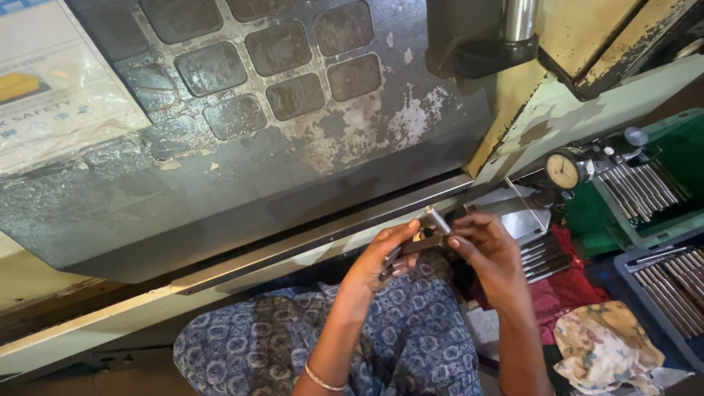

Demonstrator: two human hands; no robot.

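Metal part (425, 236), small and dark, sits between both my hands in the head view, held over my lap just below the grey machine panel (242, 169). My left hand (385, 257) has its grip closed on the part's lower end, thumb on top. My right hand (488, 253) pinches the upper end, fingers curled shut on it. Blue patterned cloth (411, 337) covers my knees under the hands. Off to my right: dial gauge (563, 171) on its stand, green tray (645, 194) of steel pins, blue tray (671, 282) with more pins, red cloth (568, 282), floral rag (605, 345). Loose pins (544, 255) lie just beside my right hand. Nothing sits between the hands and the part; the panel's edge is close above.
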